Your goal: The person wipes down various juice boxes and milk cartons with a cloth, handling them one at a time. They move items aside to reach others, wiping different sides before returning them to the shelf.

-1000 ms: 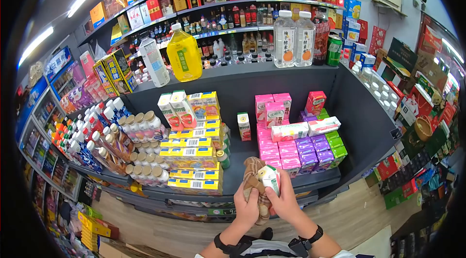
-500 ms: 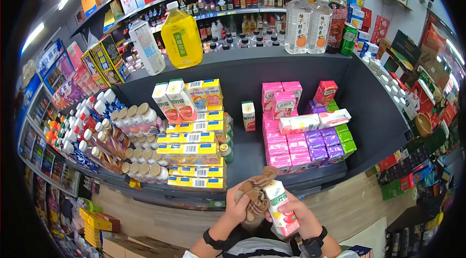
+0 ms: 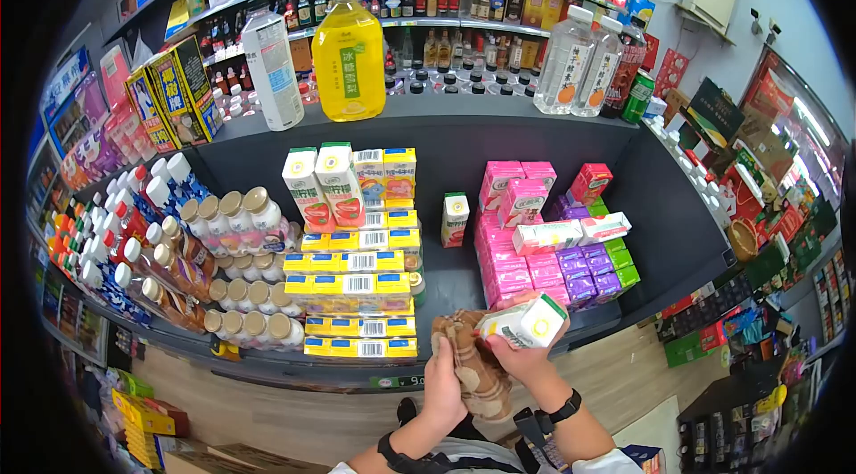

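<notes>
Carton (image 3: 526, 322) pinched in right hand (image 3: 526, 360), plaid cloth (image 3: 480, 376) seemingly pinched in left hand (image 3: 442, 389)

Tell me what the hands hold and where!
Left hand: brown checked cloth, by its left edge. Right hand: white cardboard carton with green-edged top, around its sides.

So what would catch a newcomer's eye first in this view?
Probably the big yellow bottle, standing on the ledge behind the display. Next, the bright pink boxes, stacked at the display's right beside purple ones. Then, low in front, the left hand on a checked cloth and the right gripping a carton.
</notes>
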`<move>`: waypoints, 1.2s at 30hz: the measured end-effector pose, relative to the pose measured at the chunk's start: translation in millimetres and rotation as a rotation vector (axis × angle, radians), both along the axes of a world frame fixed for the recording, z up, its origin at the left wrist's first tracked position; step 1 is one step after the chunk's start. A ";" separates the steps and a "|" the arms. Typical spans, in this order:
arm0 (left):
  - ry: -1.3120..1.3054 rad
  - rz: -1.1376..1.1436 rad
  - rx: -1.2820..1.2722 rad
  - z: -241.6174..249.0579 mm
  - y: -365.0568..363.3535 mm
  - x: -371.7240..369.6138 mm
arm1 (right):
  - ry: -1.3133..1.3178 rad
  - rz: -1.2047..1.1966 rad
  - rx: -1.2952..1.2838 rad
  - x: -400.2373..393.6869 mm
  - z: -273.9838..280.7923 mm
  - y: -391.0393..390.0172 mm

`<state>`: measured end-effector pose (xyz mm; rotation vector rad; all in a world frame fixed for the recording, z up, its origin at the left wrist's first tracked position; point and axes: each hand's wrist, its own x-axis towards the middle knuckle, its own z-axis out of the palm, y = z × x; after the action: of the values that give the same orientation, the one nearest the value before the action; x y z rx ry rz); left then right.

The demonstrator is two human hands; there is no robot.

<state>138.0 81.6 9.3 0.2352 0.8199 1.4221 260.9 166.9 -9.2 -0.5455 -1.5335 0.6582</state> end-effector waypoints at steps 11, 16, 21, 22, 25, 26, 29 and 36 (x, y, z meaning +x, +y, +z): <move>0.140 -0.050 0.118 -19.5 -17.3 -53.3 | -0.049 -0.177 -0.425 -17.9 55.7 18.2; 0.165 0.045 0.154 -22.7 -27.7 -72.6 | -0.119 0.125 -0.574 -37.9 45.3 60.0; 0.254 0.040 0.162 -33.1 -36.1 -85.0 | -0.637 -0.282 -0.139 -53.3 16.2 87.5; 0.261 0.051 0.169 -31.7 -36.3 -86.5 | -0.562 -0.195 -0.295 -57.1 8.6 92.3; 0.269 0.066 0.181 -27.3 -39.3 -91.0 | -0.665 -0.341 -0.221 -65.6 -13.9 95.7; 0.264 0.066 0.182 -26.3 -39.8 -93.3 | -0.663 -0.381 -0.211 -67.7 -19.6 97.9; 0.251 0.071 0.167 -26.1 -41.7 -100.8 | -0.609 -0.452 -0.213 -73.7 -28.0 105.6; 0.184 0.106 0.131 -14.7 -42.2 -107.7 | -0.721 -0.675 -0.392 -101.8 -3.1 88.5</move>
<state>30.3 39.4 -5.4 0.4338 0.9006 1.5724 159.0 255.5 -12.3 -1.6460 -1.7165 0.2224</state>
